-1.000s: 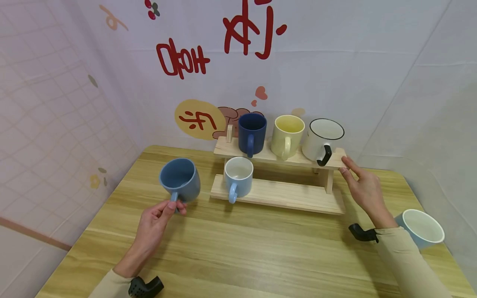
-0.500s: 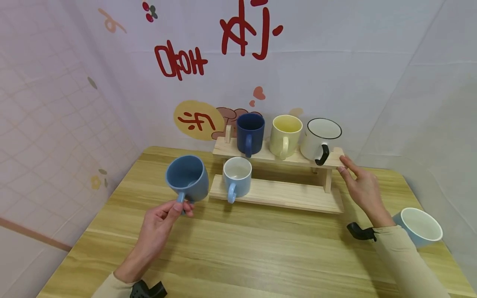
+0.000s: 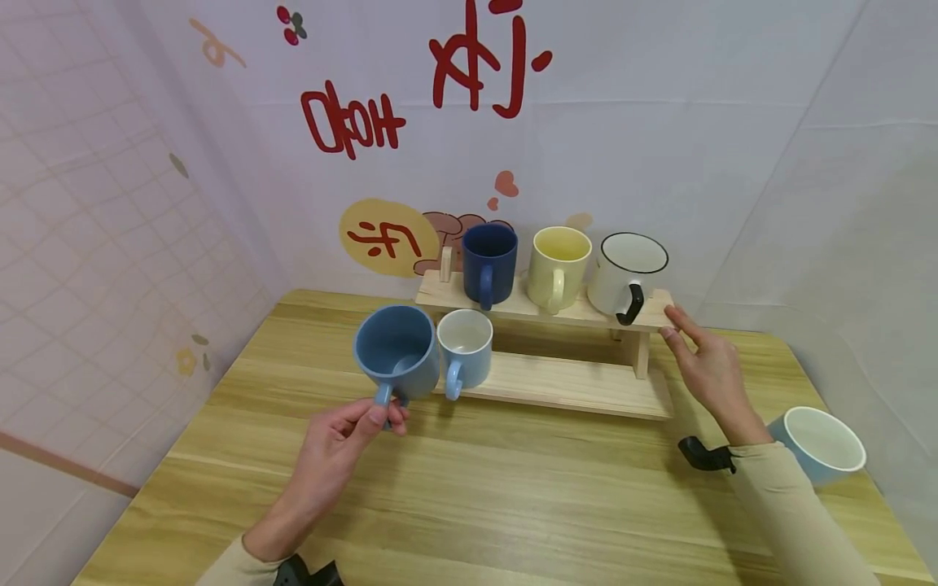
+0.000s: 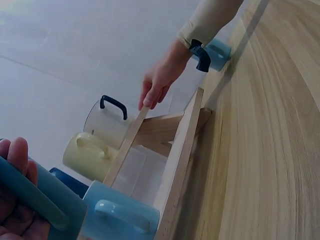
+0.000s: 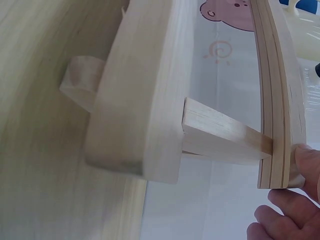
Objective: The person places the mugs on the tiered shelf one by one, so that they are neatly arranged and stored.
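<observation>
My left hand (image 3: 326, 456) pinches the handle of a blue mug (image 3: 416, 381), held above the table with its mouth tipped toward the head camera. Right beside it, a light-blue mug (image 3: 474, 365) with a white inside stands at the left end of the lower board of a two-tier wooden rack (image 3: 572, 381). In the head view the blue mug covers that board's left end. With thumb and fingers, my right hand (image 3: 709, 373) holds the right end of the upper board; the right wrist view shows the thumb (image 5: 309, 165) against the wood.
On the upper board stand a dark blue mug (image 3: 489, 273), a pale yellow mug (image 3: 558, 273) and a white mug (image 3: 623, 281) with black rim and handle. Another light-blue mug (image 3: 817, 448) is at the table's right, partly behind my right forearm. A printed cloth (image 3: 586, 146) hangs behind.
The left hand has carried the blue mug rightward, from clear of the rack to right beside the light-blue mug. The right hand keeps its hold on the rack.
</observation>
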`<state>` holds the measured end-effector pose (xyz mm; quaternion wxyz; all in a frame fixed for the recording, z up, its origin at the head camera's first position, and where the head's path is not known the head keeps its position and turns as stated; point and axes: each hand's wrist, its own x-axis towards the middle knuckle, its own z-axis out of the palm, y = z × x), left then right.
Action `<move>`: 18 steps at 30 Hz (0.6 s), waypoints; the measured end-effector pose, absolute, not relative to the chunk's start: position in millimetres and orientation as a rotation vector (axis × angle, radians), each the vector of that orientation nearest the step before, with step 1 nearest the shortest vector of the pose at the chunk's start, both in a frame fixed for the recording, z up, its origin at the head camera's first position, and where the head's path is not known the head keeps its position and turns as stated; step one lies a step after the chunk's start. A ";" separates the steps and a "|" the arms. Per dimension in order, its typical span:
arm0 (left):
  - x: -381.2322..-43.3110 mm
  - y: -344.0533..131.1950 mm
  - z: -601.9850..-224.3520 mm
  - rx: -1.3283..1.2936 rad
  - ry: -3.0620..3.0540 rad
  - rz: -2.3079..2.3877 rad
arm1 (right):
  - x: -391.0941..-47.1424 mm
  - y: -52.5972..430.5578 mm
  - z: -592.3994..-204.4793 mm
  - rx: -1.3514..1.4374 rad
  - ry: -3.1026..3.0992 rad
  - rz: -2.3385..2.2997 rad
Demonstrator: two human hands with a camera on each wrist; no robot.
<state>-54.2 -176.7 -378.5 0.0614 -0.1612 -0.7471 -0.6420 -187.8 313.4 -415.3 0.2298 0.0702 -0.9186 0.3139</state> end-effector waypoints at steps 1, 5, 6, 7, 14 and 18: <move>-54.3 -175.0 -377.9 -0.506 -2.253 -1.949 | -187.5 313.3 -414.8 0.193 -2.528 0.863; -54.9 -166.8 -375.7 -0.567 -2.224 -1.995 | -187.5 313.6 -413.5 0.183 -2.535 0.859; -55.2 -164.6 -375.2 -0.585 -2.214 -2.008 | -187.7 313.7 -413.2 0.181 -2.536 0.859; -55.6 -162.6 -374.8 -0.609 -2.203 -2.021 | -188.0 313.8 -413.0 0.178 -2.536 0.858; -56.0 -146.0 -374.1 -0.747 -2.155 -2.077 | -188.2 313.6 -411.4 0.176 -2.540 0.867; -55.9 -133.2 -374.5 -0.763 -2.163 -2.125 | -188.2 313.3 -411.5 0.175 -2.538 0.867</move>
